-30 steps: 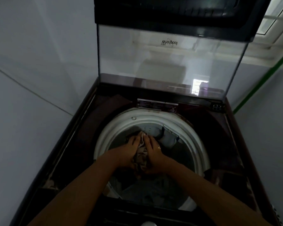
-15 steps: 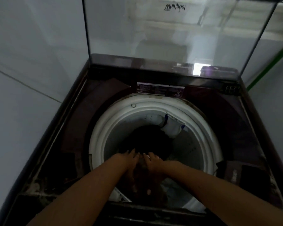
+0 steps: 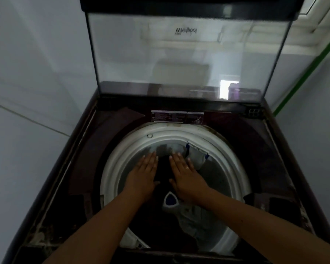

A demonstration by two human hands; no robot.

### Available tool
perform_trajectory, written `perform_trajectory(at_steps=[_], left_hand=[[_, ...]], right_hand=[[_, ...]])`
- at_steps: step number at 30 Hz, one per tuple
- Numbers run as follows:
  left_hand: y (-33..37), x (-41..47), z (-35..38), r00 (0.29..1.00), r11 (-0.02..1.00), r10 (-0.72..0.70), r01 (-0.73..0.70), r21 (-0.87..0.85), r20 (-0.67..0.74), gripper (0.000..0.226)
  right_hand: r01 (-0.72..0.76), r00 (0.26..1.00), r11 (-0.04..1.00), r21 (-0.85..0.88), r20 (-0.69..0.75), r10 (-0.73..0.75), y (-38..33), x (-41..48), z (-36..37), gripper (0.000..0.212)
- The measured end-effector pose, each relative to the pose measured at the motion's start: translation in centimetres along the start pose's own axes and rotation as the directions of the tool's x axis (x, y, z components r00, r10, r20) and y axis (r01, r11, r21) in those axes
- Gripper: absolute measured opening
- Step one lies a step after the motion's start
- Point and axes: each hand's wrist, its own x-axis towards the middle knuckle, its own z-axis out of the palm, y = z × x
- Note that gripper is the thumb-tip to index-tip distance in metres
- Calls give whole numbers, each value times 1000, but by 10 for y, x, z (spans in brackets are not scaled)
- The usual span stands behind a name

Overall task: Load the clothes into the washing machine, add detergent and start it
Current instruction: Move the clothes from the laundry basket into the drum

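Head view: both hands (image 3: pixel 165 176) flat, palms down, over clothes (image 3: pixel 191 218) in drum (image 3: pixel 111 168).

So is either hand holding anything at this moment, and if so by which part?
Nothing is held. The left hand and right hand are both open, fingers straight, palms down over the dark clothes in the drum.

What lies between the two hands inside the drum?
In the head view, dark clothing fills the gap between the left hand and the right hand; both hands are flat and open over the drum.
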Motion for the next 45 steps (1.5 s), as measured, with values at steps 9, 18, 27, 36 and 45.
perform_trajectory(at_steps=[9, 18, 27, 36, 45], left_hand=[[28, 18, -90, 918, 989, -52, -8, -150, -393, 63], [123, 48, -163, 871, 984, -18, -72, -163, -490, 61], [244, 80, -193, 835, 973, 69, -178, -149, -546, 59], [366, 101, -183, 827, 942, 154, -288, -174, -541, 63], [457, 110, -108, 899, 934, 218, -304, -185, -379, 58]], right_hand=[[-238, 880, 970, -58, -434, 190, 35, -42, -76, 59], [-333, 799, 943, -3, -531, 280, 95, -103, -127, 63], [-469, 707, 879, 80, -563, 428, 190, -182, -124, 71], [-570, 644, 805, 163, -520, 561, 281, -257, -98, 60], [-587, 635, 787, 190, -496, 593, 349, -303, -36, 62]])
